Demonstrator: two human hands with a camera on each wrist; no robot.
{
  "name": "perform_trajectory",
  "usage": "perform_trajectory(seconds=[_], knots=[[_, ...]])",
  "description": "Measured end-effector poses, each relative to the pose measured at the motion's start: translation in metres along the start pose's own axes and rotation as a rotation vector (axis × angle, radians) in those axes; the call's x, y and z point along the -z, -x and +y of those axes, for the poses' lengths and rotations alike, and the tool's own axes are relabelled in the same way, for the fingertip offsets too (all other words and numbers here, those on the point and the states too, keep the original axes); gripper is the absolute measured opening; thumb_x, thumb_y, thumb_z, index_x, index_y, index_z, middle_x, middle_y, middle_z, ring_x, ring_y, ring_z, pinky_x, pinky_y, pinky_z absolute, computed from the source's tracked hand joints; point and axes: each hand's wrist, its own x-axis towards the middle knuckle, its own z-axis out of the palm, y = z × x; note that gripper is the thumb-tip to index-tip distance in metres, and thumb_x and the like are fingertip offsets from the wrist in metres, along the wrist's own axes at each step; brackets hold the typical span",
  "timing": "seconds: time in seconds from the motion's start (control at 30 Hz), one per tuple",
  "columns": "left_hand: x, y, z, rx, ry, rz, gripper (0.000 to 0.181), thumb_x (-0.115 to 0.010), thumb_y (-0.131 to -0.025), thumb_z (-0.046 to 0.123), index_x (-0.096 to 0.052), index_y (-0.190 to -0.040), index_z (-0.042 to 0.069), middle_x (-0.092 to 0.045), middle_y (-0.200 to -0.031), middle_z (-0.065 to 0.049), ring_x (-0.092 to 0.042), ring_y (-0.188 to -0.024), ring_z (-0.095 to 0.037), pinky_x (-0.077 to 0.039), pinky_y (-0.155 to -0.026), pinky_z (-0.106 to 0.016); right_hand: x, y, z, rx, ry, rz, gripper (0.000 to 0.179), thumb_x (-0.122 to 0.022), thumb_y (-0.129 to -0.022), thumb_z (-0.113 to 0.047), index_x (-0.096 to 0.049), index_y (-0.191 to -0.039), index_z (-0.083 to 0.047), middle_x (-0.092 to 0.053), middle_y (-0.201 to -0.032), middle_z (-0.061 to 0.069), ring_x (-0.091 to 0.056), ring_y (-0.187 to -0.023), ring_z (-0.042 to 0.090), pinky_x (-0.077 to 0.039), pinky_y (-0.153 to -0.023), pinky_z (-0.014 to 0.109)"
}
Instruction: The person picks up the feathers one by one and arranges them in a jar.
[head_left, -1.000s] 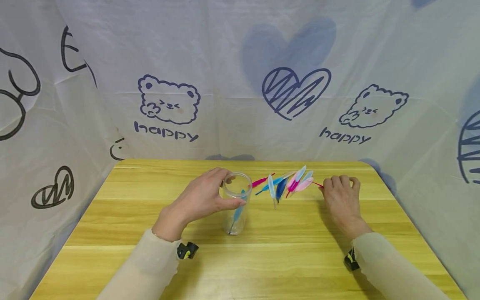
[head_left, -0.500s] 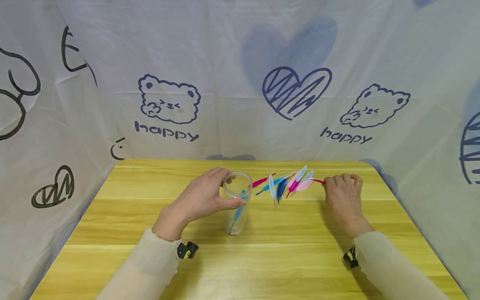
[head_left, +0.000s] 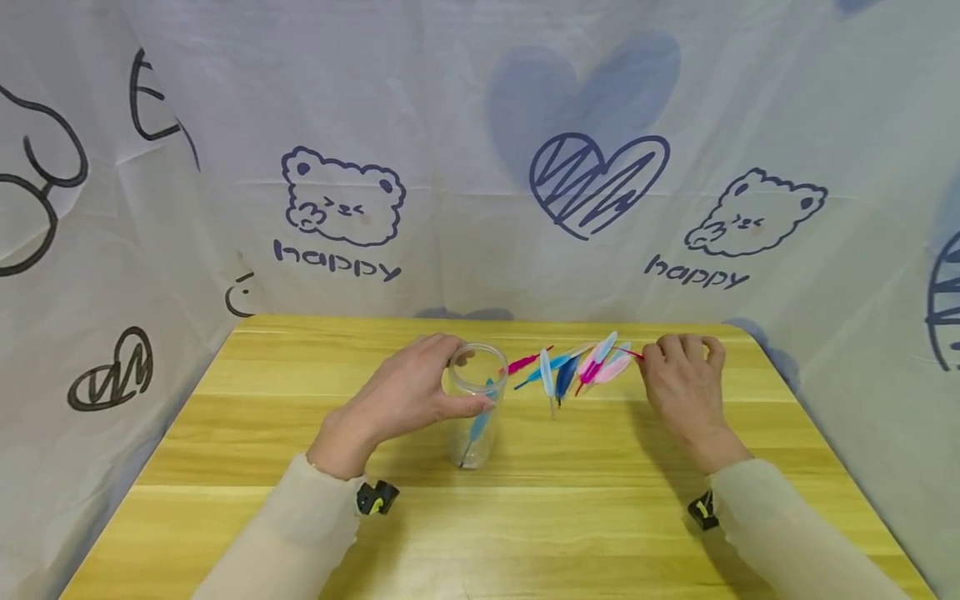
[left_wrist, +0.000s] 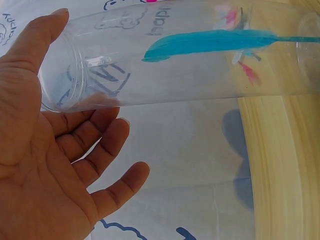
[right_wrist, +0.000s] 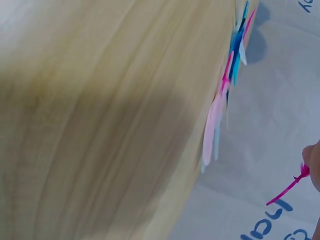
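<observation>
A tall clear plastic cup point(head_left: 491, 442) stands upright on the table. My left hand point(head_left: 401, 396) grips it near the rim, the thumb on the near side and fingers round the far side. Inside the cup leans a blue feather point(left_wrist: 210, 44). My right hand point(head_left: 686, 396) pinches a magenta feather point(right_wrist: 286, 192), its thin quill pointing left; the rest is hidden by the fingers. Between the hands lies a loose pile: a pink feather point(head_left: 612, 367), a navy feather point(head_left: 565, 379), a pale blue feather point(head_left: 546, 373), a magenta feather point(head_left: 525, 363) and others.
The wooden table point(head_left: 555, 517) ends just behind the feather pile. A white printed cloth point(head_left: 465, 233) hangs behind it and along both sides. Each wrist wears a small black camera mount, such as the left mount point(head_left: 377, 497).
My right hand has risen slightly and shifted a little left with the magenta feather. The left hand and the cup have stayed in place, while the head view has shifted slightly.
</observation>
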Motion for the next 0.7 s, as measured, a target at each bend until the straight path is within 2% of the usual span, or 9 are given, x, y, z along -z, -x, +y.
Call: perform_trajectory(seconds=[0.37,0.53,0.7], knots=[[0.003,-0.001,0.001,-0.005,-0.014,-0.012,0.073,-0.081,-0.086,0.061,-0.063,-0.137,0.012,-0.068,-0.128,-0.002,-0.059,-0.128,-0.026,-0.049,-0.11,-0.047,0.003,-0.016,-0.012,0.028,-0.016,0.006,0.042,-0.043,-0.112,-0.03,-0.056,-0.088,0.003,-0.053,-0.084,0.018,-0.051,-0.087,0.044,-0.04,-0.091,0.062],[0.004,-0.001,0.001,0.022,0.015,-0.007,0.076,-0.084,-0.084,0.06,-0.061,-0.138,0.012,-0.067,-0.124,-0.001,-0.06,-0.119,-0.024,-0.052,-0.105,-0.045,0.004,-0.023,-0.019,0.044,-0.019,0.001,0.05,-0.034,-0.116,-0.032,-0.058,-0.089,0.003,-0.053,-0.084,0.018,-0.051,-0.088,0.044,-0.039,-0.089,0.061],[0.004,0.001,-0.001,0.035,0.031,0.006,0.072,-0.085,-0.082,0.06,-0.063,-0.133,0.014,-0.067,-0.12,0.0,-0.059,-0.114,-0.022,-0.052,-0.102,-0.044,0.007,-0.029,-0.026,0.057,-0.038,-0.005,0.043,-0.042,-0.114,-0.029,-0.057,-0.09,0.003,-0.053,-0.083,0.017,-0.051,-0.087,0.043,-0.039,-0.089,0.06]])
